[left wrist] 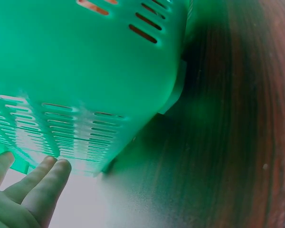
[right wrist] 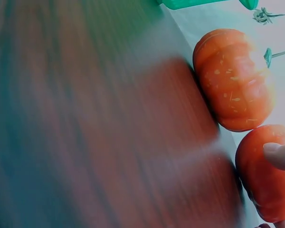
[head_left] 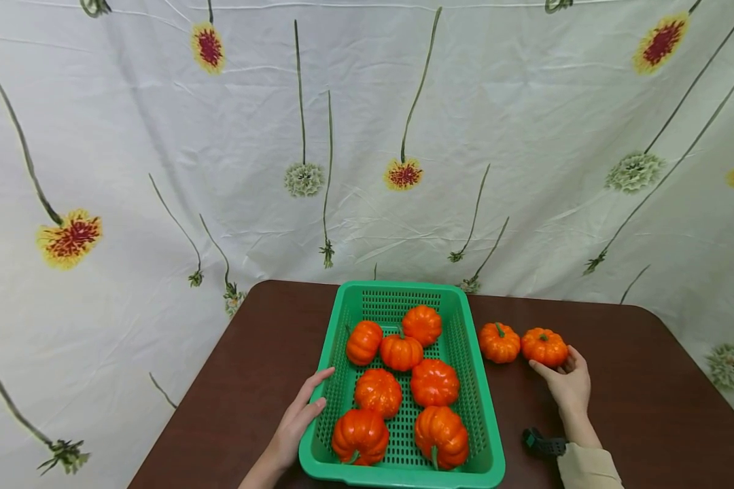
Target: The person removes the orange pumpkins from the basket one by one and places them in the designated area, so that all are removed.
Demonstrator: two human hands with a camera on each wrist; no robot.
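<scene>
My left hand [head_left: 296, 421] lies along the left side of a green plastic basket [head_left: 486, 407], its fingers fairly straight. In the left wrist view those fingers [left wrist: 45, 190] extend along the outside of the slotted wall. Several orange pumpkins, one of them a large ribbed pumpkin [head_left: 361, 437], sit inside the basket. On the table to its right, my right hand [head_left: 571, 387] grips a small orange pumpkin [head_left: 543, 346] between thumb and fingers. Another small pumpkin [head_left: 499, 342] stands beside it, close to the basket's right wall. The right wrist view shows my thumb [right wrist: 280, 156] against the gripped pumpkin's side.
The dark brown table [head_left: 648, 401] has rounded far corners. Behind it hangs a pale cloth [head_left: 355, 224] printed with flowers. A black strap with a small device [head_left: 543, 443] shows at my right wrist, above a beige sleeve [head_left: 587, 467].
</scene>
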